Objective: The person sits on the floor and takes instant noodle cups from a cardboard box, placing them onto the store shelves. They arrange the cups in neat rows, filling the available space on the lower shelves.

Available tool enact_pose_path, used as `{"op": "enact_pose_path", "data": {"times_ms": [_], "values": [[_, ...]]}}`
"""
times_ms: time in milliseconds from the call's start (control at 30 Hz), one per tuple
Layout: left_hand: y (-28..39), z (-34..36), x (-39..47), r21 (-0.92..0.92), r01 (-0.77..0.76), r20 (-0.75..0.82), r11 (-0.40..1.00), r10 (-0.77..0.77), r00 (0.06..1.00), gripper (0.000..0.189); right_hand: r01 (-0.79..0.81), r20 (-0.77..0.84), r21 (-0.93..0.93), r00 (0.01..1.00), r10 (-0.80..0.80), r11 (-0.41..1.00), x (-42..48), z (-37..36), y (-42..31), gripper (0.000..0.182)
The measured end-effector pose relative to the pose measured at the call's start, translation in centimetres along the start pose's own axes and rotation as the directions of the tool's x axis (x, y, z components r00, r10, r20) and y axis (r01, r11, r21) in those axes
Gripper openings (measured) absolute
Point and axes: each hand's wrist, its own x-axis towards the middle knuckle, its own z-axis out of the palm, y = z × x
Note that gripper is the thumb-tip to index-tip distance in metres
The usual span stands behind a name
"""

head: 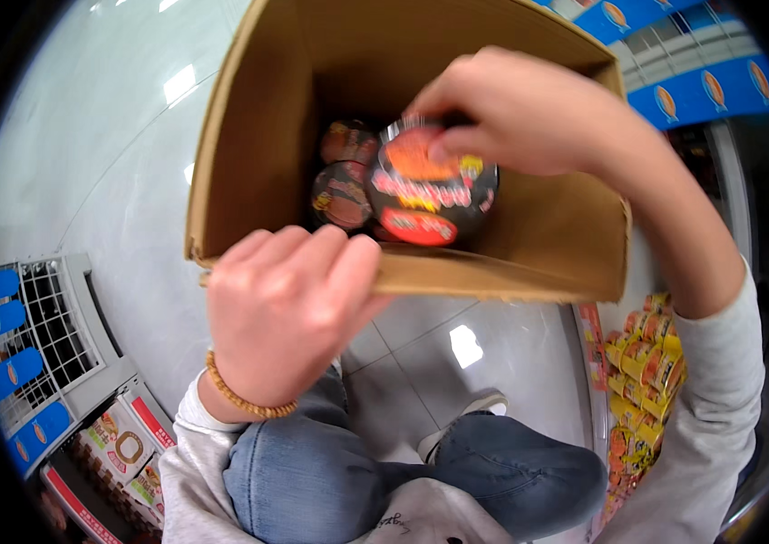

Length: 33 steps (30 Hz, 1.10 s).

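A deep, open cardboard box [493, 275] is tilted before me, its mouth towards my face. My left hand [289, 299], with a beaded bracelet at the wrist, grips the near rim, fingers curled over the edge. Inside the box mouth, my right hand [486, 115] holds a black instant noodle bowl [432, 197] by its upper edge; the bowl's printed lid faces me and is blurred. Behind and left of it lie a similar bowl [341, 196] and another one [347, 141], deeper in the box. The bowl in my hand hides part of the box floor.
Yellow noodle cups [650, 360] stand stacked at the right. On the left are a wire rack [58, 313] with blue tags and a shelf of printed cartons [119, 442]. Another blue-tagged rack [711, 88] is at the upper right. Below are my bent knees and glossy floor tiles [391, 394].
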Motion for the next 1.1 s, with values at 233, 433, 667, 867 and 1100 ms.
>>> {"op": "enact_pose_path", "data": {"times_ms": [233,433,667,867,1100], "values": [[1.2,0.4,0.3,0.006,0.036,-0.025,0.999,-0.036,0.999,0.035,-0.152,-0.624,0.467,0.641,0.447,0.871,-16.4,-0.8,-2.7,0.041],[3.6,-0.3,0.0,0.014,0.064,0.044,0.998,-0.065,0.997,0.031,-0.01,-0.602,0.757,0.379,0.703,0.654,-27.2,7.5,-2.9,0.045],[4.0,-0.2,0.8,0.021,0.055,0.036,0.998,-0.056,0.998,0.035,0.059,-0.234,0.972,0.205,0.95,0.226,-30.9,14.4,1.1,0.035],[3.8,0.0,1.0,0.033,0.077,0.0,0.997,-0.077,0.997,0.034,0.068,0.067,0.995,0.175,0.982,-0.079,-29.9,19.9,10.0,0.041],[4.1,0.0,2.0,0.024,0.042,0.027,0.999,-0.043,0.999,0.032,0.366,0.09,0.924,0.074,0.993,-0.111,-26.9,22.3,19.4,0.04]]}}
